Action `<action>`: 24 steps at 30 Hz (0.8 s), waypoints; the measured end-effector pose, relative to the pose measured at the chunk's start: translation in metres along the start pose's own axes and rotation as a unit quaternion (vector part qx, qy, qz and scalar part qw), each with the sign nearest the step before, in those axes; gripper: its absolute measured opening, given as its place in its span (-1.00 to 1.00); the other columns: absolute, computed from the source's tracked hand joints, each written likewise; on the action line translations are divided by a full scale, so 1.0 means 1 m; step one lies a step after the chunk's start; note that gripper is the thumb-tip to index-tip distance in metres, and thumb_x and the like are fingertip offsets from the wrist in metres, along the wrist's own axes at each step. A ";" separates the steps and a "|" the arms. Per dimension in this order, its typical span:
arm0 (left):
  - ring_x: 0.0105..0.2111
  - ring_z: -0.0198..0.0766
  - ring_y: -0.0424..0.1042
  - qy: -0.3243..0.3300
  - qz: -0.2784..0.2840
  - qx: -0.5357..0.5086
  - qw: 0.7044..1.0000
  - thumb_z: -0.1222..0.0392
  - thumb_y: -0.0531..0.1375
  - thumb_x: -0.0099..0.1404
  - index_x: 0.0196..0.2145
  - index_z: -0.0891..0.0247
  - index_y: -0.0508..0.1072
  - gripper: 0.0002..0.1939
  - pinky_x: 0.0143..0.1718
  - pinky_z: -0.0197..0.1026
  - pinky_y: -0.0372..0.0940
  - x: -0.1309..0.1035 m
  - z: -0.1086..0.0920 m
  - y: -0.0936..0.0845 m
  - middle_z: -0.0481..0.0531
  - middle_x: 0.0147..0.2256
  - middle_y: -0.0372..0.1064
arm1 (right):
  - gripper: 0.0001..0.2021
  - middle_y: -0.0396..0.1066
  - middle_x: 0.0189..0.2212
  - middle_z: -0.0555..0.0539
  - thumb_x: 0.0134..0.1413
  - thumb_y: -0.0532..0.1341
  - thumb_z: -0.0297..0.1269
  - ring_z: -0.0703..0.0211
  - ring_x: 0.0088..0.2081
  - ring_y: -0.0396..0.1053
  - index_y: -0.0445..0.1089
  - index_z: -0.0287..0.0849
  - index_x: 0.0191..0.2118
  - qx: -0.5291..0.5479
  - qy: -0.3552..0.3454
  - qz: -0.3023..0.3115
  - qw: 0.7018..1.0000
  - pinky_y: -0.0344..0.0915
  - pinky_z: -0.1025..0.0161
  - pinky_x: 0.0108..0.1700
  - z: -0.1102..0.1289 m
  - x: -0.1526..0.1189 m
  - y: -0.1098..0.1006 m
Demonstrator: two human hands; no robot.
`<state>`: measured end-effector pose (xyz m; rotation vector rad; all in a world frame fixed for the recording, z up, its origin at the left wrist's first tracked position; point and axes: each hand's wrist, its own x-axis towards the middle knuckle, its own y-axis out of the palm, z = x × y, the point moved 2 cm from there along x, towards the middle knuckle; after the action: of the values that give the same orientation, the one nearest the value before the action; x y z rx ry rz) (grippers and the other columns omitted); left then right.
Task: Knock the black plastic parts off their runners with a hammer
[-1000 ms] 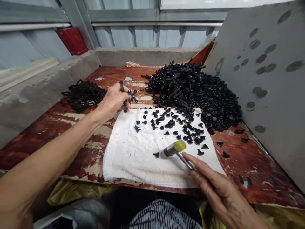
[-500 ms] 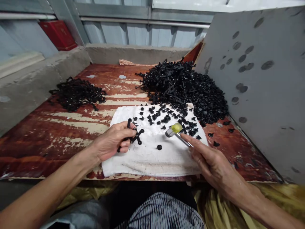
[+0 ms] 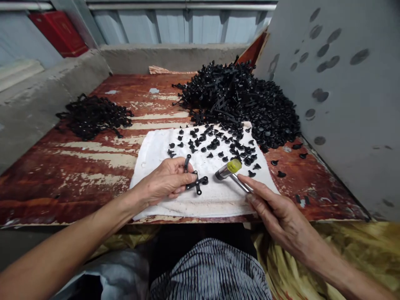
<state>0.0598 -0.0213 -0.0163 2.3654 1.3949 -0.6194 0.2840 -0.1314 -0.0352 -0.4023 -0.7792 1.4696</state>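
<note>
Pinched between the thumb and fingers of my left hand is a black branching plastic piece with small round ends. One of its ends lies over a spot on the white cloth where a small black round part sits. My right hand is closed round the handle of a small hammer, its index finger stretched along the metal shaft. The hammer has a silver head and a yellow-green face, held just right of the black piece. Several black stemmed caps are scattered over the cloth's far half.
A large heap of black parts rises at the back right. A smaller tangle of black pieces lies at the left of the worn red table. A spotted grey panel borders the right; a low concrete ledge runs behind.
My left hand has moved right with the black piece, bringing one end over the round part that lay alone on the cloth. The hammer stays near the same place. The view has tilted down slightly.
</note>
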 end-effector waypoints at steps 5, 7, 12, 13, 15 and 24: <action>-0.80 -0.59 -0.01 -0.029 -0.011 -0.007 0.999 0.46 0.24 0.19 -0.41 0.28 0.31 -0.82 -0.82 -0.53 -0.12 0.002 -0.001 0.002 -0.24 -0.69 0.14 | -0.57 0.45 0.13 -0.24 0.30 0.06 -0.41 0.04 0.12 0.46 0.35 -0.29 0.23 0.000 0.008 -0.003 1.000 0.37 0.08 0.16 -0.002 -0.003 0.002; -0.80 -0.59 0.01 -0.035 -0.021 -0.015 0.999 0.49 0.24 0.18 -0.44 0.28 0.31 -0.81 -0.83 -0.52 -0.12 0.002 -0.001 0.002 -0.22 -0.68 0.16 | -0.57 0.46 0.14 -0.22 0.29 0.05 -0.42 0.06 0.11 0.47 0.35 -0.28 0.23 0.003 0.006 0.000 1.000 0.38 0.09 0.15 0.000 -0.003 0.002; -0.81 -0.60 0.02 -0.043 -0.044 -0.022 0.998 0.53 0.30 0.09 -0.48 0.31 0.35 -0.78 -0.83 -0.51 -0.13 0.003 -0.003 0.002 -0.18 -0.67 0.18 | -0.56 0.47 0.13 -0.14 0.29 0.06 -0.42 0.08 0.10 0.47 0.36 -0.18 0.23 0.005 0.002 -0.003 1.000 0.40 0.10 0.14 0.001 -0.002 0.001; -0.81 -0.60 0.02 -0.045 -0.045 -0.021 0.998 0.53 0.30 0.08 -0.48 0.31 0.36 -0.78 -0.83 -0.51 -0.13 0.003 -0.004 0.002 -0.17 -0.66 0.19 | -0.57 0.48 0.12 -0.15 0.29 0.06 -0.42 0.07 0.09 0.48 0.36 -0.18 0.23 0.004 0.004 -0.001 1.000 0.41 0.10 0.13 0.000 -0.002 0.001; -0.81 -0.60 0.02 -0.049 -0.048 -0.021 0.997 0.54 0.30 0.08 -0.50 0.32 0.37 -0.78 -0.83 -0.50 -0.14 0.004 -0.005 0.002 -0.16 -0.67 0.18 | -0.57 0.50 0.10 -0.19 0.29 0.06 -0.41 0.06 0.05 0.52 0.35 -0.23 0.23 0.002 0.004 0.000 1.000 0.44 0.11 0.09 0.000 -0.003 0.001; -0.80 -0.57 0.02 -0.051 -0.029 -0.008 0.998 0.53 0.31 0.03 -0.54 0.32 0.39 -0.79 -0.84 -0.47 -0.15 0.008 -0.006 0.000 -0.16 -0.70 0.12 | -0.56 0.47 0.14 -0.15 0.29 0.07 -0.41 0.07 0.08 0.49 0.34 -0.18 0.24 0.000 0.007 0.000 1.000 0.37 0.06 0.16 -0.002 -0.005 0.002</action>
<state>0.0642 -0.0129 -0.0155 2.2554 1.4226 -0.7304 0.2846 -0.1358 -0.0390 -0.4123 -0.7682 1.4657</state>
